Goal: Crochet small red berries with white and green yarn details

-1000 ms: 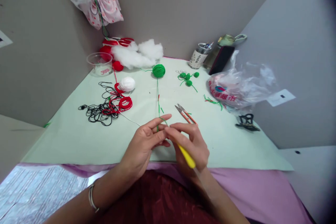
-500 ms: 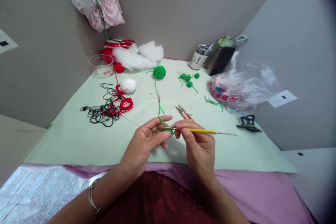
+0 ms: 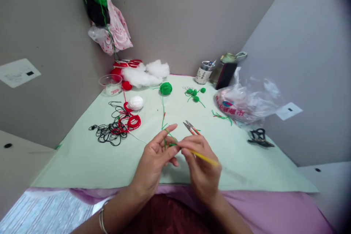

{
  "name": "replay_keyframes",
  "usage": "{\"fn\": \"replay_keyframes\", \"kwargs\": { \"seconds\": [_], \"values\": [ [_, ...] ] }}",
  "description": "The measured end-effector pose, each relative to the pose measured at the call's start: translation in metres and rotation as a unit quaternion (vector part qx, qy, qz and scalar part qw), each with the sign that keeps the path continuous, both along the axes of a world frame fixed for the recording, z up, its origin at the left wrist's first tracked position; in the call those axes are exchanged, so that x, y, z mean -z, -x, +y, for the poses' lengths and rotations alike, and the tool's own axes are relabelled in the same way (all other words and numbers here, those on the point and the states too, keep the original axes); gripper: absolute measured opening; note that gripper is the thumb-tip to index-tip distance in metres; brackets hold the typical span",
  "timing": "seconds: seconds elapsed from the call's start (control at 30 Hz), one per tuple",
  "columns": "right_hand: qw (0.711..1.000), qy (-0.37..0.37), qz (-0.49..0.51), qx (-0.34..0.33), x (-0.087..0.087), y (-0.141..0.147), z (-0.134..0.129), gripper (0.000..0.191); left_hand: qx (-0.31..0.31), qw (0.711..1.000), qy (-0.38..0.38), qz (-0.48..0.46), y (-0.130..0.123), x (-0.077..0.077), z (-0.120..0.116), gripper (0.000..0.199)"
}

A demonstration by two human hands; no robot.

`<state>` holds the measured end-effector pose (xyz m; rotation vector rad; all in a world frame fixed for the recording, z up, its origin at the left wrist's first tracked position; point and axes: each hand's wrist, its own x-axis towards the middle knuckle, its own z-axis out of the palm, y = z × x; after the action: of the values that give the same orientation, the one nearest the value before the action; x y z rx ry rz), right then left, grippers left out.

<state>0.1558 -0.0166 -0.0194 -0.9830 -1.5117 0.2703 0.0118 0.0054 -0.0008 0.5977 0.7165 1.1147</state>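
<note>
Between thumb and fingers my left hand (image 3: pixel 153 155) pinches a small piece of green crochet (image 3: pixel 172 145), mostly covered by the fingertips. Green yarn (image 3: pixel 163 111) runs over its raised index finger from a green yarn ball (image 3: pixel 166 88) farther back. My right hand (image 3: pixel 201 162) is closed on a crochet hook (image 3: pixel 204 158) with a yellow handle. The hook's tip is hidden at the crochet piece, and its far end is blurred. Just beyond my right hand lie thread snips (image 3: pixel 191 128) with orange handles.
Tangled black cord (image 3: pixel 105 131), red yarn (image 3: pixel 134 121) and a white yarn ball (image 3: pixel 135 102) lie left. White stuffing (image 3: pixel 144 75) sits behind. Small green balls (image 3: pixel 195 98), a pen tin (image 3: pixel 204 72), a phone (image 3: pixel 226 75), a plastic bag (image 3: pixel 241 102) and a black clip (image 3: pixel 260 138) are on the right.
The view has tilted up, so the table sits lower in the picture. In my right hand the crochet hook has swung, its back end now pointing lower toward me.
</note>
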Motion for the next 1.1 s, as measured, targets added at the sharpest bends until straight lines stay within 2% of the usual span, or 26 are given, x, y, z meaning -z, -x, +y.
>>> {"fn": "replay_keyframes", "kwargs": {
  "seconds": [0.03,0.1,0.17,0.27,0.37,0.5,0.57,0.67,0.7,0.77,0.83,0.87,0.93,1.03,1.1],
  "values": [
    [0.998,-0.041,-0.035,0.029,0.001,0.0,0.0,0.029,0.019,1.0,0.015,-0.01,0.0,0.0,-0.001,0.06],
    [0.994,-0.071,-0.074,0.024,0.003,-0.002,0.0,0.034,0.061,0.996,0.053,-0.032,0.001,-0.001,-0.001,0.055],
    [0.999,-0.036,-0.005,0.011,0.001,-0.007,-0.001,0.03,0.067,0.995,0.067,-0.037,0.005,-0.001,0.0,0.049],
    [0.989,0.047,0.136,-0.045,-0.005,-0.011,0.001,0.022,0.035,0.999,0.032,-0.011,0.007,-0.003,0.0,0.048],
    [0.976,0.09,0.174,-0.099,-0.01,-0.007,0.005,0.019,0.037,0.999,-0.003,0.028,0.003,-0.003,-0.003,0.047],
    [0.989,0.068,0.113,-0.074,-0.01,0.0,0.005,0.022,0.024,0.998,-0.011,0.057,-0.003,-0.001,-0.004,0.045],
    [0.999,0.003,0.027,-0.03,-0.008,0.0,0.003,0.025,0.012,0.999,-0.004,0.046,-0.004,-0.001,-0.003,0.049],
    [0.993,-0.087,-0.079,0.008,-0.008,-0.005,0.0,0.029,0.032,0.999,0.035,0.005,-0.003,-0.002,0.0,0.052],
    [0.994,-0.082,-0.07,0.01,-0.009,-0.007,-0.001,0.028,0.044,0.998,0.051,-0.008,-0.003,-0.002,0.001,0.051],
    [0.999,-0.03,0.013,0.006,-0.013,-0.01,-0.001,0.025,0.05,0.997,0.064,-0.015,-0.003,-0.004,0.002,0.047],
    [0.997,0.022,0.08,-0.007,-0.016,-0.009,0.001,0.021,0.011,0.999,0.039,0.003,-0.005,-0.006,0.001,0.047],
    [0.996,0.026,0.083,-0.011,-0.016,-0.008,0.001,0.021,-0.012,1.0,0.021,0.015,-0.006,-0.007,-0.001,0.049],
    [1.0,-0.015,0.026,-0.006,-0.013,-0.005,0.003,0.02,-0.033,0.999,0.003,0.022,-0.009,-0.006,-0.003,0.054],
    [0.995,-0.086,-0.05,0.022,-0.005,-0.007,0.004,0.027,0.031,0.998,0.048,-0.019,-0.01,-0.005,-0.005,0.053],
    [0.998,-0.053,0.005,0.022,-0.002,-0.011,0.003,0.026,0.068,0.993,0.082,-0.04,-0.008,-0.005,-0.003,0.049]
  ]
}}
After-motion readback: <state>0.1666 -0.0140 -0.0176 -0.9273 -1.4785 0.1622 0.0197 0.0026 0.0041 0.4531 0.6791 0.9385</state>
